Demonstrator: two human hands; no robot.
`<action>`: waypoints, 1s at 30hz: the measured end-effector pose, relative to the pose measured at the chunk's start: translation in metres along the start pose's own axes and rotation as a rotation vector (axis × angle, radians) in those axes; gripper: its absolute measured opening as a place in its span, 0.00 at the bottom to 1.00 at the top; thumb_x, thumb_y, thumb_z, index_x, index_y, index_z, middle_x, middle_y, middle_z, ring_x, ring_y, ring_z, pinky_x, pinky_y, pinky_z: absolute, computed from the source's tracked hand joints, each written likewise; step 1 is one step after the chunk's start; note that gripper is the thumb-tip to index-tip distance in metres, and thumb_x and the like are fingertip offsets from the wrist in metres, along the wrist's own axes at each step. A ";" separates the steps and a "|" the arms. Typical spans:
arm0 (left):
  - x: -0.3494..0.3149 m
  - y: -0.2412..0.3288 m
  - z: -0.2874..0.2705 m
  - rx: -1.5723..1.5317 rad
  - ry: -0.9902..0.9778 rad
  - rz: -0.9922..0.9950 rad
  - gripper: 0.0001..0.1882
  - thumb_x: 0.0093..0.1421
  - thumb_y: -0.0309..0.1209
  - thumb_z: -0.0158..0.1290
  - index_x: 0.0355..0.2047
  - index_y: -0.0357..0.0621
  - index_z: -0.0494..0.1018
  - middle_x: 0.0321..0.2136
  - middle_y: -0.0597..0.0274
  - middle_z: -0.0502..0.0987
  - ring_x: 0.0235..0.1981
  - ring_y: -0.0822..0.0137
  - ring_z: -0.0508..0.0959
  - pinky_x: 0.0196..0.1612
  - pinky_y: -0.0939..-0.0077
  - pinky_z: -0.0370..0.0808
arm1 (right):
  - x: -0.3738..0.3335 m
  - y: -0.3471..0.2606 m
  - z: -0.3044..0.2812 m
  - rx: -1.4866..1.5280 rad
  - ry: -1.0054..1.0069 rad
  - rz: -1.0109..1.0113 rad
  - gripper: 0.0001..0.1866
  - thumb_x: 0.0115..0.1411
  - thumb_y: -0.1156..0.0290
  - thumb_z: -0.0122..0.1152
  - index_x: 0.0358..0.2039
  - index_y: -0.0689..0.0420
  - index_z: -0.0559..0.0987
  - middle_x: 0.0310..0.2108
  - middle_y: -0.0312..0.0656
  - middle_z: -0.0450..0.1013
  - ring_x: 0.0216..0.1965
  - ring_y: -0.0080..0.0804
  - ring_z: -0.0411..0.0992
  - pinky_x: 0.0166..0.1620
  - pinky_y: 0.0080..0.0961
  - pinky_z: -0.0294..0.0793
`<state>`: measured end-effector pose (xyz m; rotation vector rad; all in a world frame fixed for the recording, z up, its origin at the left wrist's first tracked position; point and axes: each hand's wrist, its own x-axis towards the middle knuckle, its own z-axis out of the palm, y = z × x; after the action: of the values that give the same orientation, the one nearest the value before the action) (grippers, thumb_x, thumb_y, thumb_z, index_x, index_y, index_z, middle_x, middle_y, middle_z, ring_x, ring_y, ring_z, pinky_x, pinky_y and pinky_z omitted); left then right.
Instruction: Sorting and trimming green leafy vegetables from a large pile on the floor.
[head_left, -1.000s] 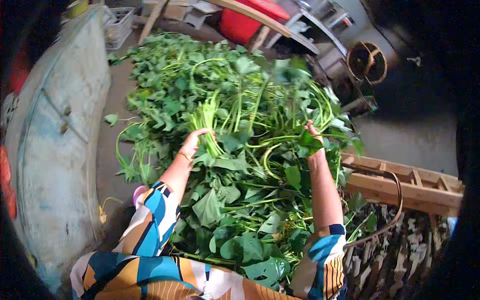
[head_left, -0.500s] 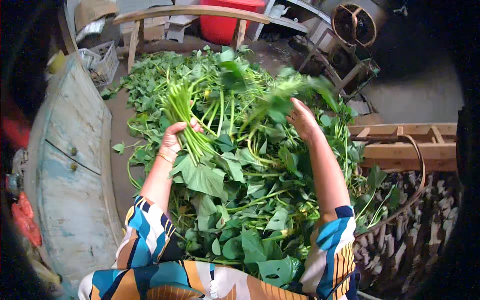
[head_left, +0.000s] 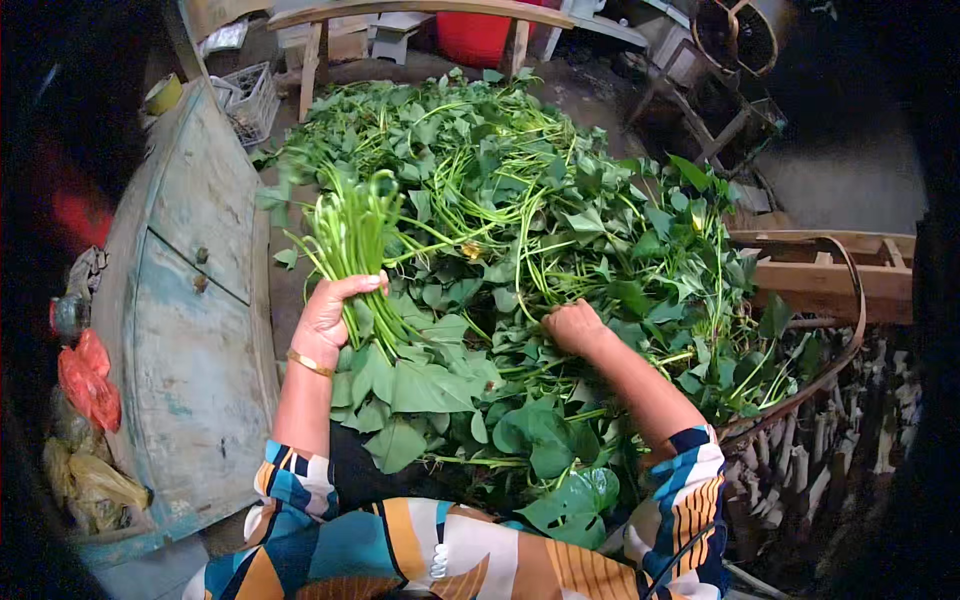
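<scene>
My left hand (head_left: pixel 328 312) is wrapped round a thick bunch of sweet potato leaves (head_left: pixel 352 222). Its pale green stalks stick up past my thumb, and broad leaves hang below the fist. Right of it, my right hand (head_left: pixel 575 326) is closed low in a big heap of sweet potato vines (head_left: pixel 470 130). A thin vine stem (head_left: pixel 520 262) curves down to its fingers, which seem to pinch it; the fingertips are partly hidden. Leaves and long tangled stems spread all round both hands.
A worn pale-blue wooden cabinet (head_left: pixel 205 370) stands at the left, with a red plastic bag (head_left: pixel 90 380) beyond it. Behind the heap are a wooden bench (head_left: pixel 420 8), a white crate (head_left: pixel 252 105) and a red tub (head_left: pixel 474 38). A wooden frame (head_left: pixel 840 285) and chopped firewood (head_left: pixel 810 440) lie right.
My right hand has come down and inward from the raised leafy vine and closed in the heap. The left hand still grips its bunch. The view has shifted slightly.
</scene>
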<state>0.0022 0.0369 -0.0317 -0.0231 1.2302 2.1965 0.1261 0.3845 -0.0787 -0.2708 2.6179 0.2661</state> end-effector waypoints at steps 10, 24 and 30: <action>-0.012 -0.016 0.022 0.098 0.121 0.090 0.15 0.40 0.21 0.58 0.32 0.38 0.72 0.26 0.62 0.76 0.27 0.71 0.75 0.35 0.80 0.71 | 0.119 0.022 -0.118 0.629 0.279 0.015 0.15 0.46 0.65 0.52 0.37 0.53 0.74 0.33 0.46 0.72 0.34 0.43 0.72 0.38 0.36 0.70; 0.002 -0.008 0.013 0.047 0.182 0.085 0.24 0.39 0.16 0.58 0.41 0.39 0.68 0.33 0.65 0.73 0.34 0.73 0.73 0.38 0.79 0.71 | 0.165 0.118 -0.079 1.282 0.647 0.262 0.08 0.52 0.70 0.52 0.28 0.60 0.76 0.18 0.37 0.69 0.16 0.22 0.64 0.21 0.22 0.66; 0.003 -0.010 0.028 0.076 0.194 0.106 0.16 0.40 0.19 0.57 0.33 0.39 0.71 0.26 0.64 0.75 0.26 0.71 0.74 0.33 0.79 0.71 | 0.196 0.131 -0.027 2.077 0.870 0.406 0.10 0.57 0.71 0.47 0.32 0.66 0.69 0.25 0.45 0.72 0.25 0.30 0.72 0.25 0.23 0.74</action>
<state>0.0126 0.0635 -0.0246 -0.1471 1.4509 2.2787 -0.0859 0.4760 -0.1332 0.9963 2.0360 -2.6293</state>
